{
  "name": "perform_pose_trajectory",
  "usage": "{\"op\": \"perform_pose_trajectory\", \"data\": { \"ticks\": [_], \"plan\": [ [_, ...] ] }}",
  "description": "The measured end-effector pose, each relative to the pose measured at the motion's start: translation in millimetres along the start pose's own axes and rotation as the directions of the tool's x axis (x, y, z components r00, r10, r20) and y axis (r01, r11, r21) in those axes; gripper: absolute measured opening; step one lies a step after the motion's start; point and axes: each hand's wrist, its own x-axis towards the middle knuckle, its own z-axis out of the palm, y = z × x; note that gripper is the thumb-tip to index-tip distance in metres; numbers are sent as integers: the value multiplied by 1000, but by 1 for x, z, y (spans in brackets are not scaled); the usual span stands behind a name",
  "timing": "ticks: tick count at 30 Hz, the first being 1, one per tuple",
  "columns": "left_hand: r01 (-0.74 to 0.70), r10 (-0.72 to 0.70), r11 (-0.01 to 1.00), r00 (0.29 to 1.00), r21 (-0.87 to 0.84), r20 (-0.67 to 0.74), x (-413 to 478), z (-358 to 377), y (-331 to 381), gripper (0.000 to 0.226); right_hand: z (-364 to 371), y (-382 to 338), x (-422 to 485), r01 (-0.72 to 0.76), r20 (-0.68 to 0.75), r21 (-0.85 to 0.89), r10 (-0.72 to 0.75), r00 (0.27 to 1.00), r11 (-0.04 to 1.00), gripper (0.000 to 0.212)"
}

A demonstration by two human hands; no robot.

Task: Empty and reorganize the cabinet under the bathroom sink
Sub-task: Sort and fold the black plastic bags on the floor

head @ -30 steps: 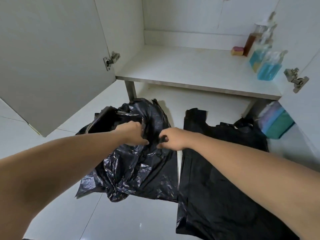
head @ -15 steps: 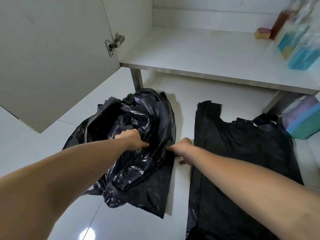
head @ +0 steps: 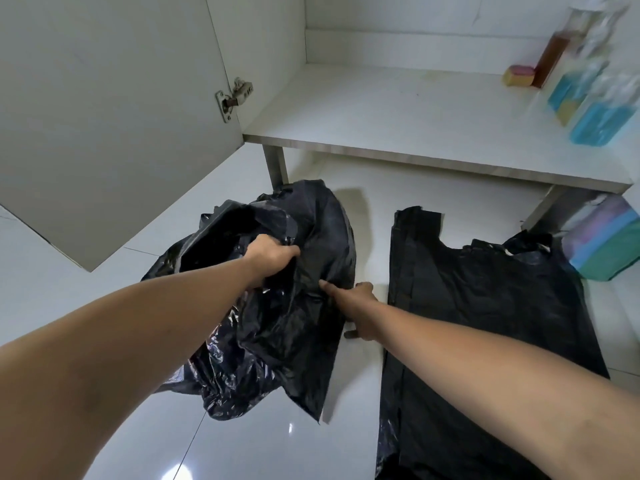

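A person's left hand [head: 273,252] grips the mouth of a crumpled black bag [head: 322,230] on the floor [head: 277,445] at centre frame, fingers curled into the plastic. The right hand [head: 356,301] touches the bag's right edge with a straight forefinger. A second bag [head: 485,306] lies flat at lower right across a strip of tile, below the cabinet shelf [head: 398,109] and its open door [head: 104,116] at upper left.

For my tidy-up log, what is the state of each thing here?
Crumpled black plastic bag, mouth open, held.
Flat black plastic bag, spread out, unheld.
White cabinet door, open.
Left hand, grips the crumpled bag.
Right hand, finger touches the crumpled bag.
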Motion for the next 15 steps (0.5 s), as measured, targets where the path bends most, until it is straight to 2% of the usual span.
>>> {"op": "perform_pose_trajectory", "data": {
  "ticks": [2, 5, 6, 8, 10, 13, 15],
  "plan": [
    [5, -4, 984, 1000, -178, 10, -9, -2, 11, 20, 1, 1, -9, -33, 37, 59, 30, 999, 998, 122],
    [48, -14, 900, 997, -434, 80, -20, -3, 27, 21, -2, -7, -28, -13, 230, 139, -20, 973, 990, 112],
    [58, -10, 871, 995, -489, 99, -24, -5, 31, 26, -5, -11, -33, 22, 240, 159, -60, 969, 987, 107],
    [62, -2, 841, 994, -538, 111, -30, -6, 39, 34, -11, -19, -40, 96, 165, 216, -133, 977, 972, 95],
    [48, 17, 816, 994, -577, 107, -37, -7, 48, 31, -22, -29, -48, 166, 75, 270, -192, 979, 948, 84],
    [22, 77, 752, 990, -659, 121, -47, -6, 63, 22, -46, -43, -60, 189, -41, 301, -185, 982, 935, 91],
    [21, 109, 697, 985, -717, 135, -55, -5, 76, 24, -65, -43, -64, 144, -134, 248, -113, 984, 958, 100]
  ]
}}
